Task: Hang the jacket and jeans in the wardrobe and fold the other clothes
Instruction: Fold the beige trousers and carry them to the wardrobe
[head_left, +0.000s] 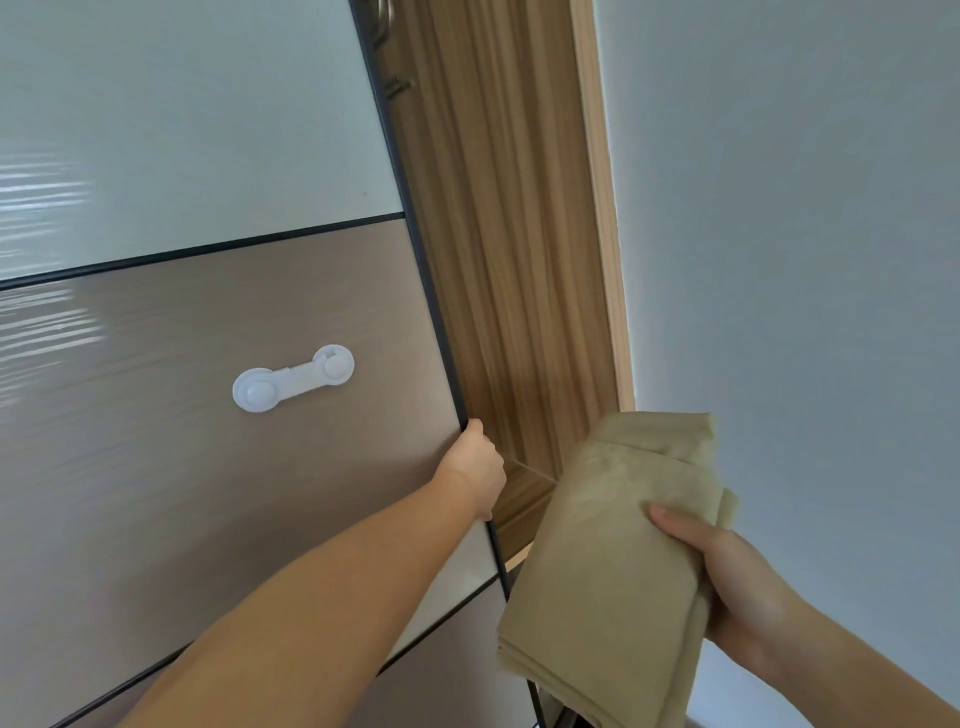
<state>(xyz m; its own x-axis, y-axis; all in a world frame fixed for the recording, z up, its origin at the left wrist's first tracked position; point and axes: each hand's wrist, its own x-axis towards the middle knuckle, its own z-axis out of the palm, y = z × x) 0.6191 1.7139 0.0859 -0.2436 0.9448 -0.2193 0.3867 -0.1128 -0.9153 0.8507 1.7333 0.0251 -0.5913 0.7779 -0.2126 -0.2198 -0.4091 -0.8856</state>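
Now the left hand (475, 470) grips the dark edge of the wardrobe door (208, 467), while the right hand (727, 577) holds with curled fingers (670, 519) a folded beige garment (613, 561) just before the opening; it looks soft and light, best held across its folds.

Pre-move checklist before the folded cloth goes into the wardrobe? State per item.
1. Left hand grips door edge: ok.
2. Right hand holds cloth, thumb on top: ok.
3. Cloth folded: ok.
4. Wardrobe gap wide enough for the cloth: cannot tell, looks narrow.
5. Free shelf inside: cannot tell; only wood panels and a ledge show.
6. Child lock clear of door edge: ok.
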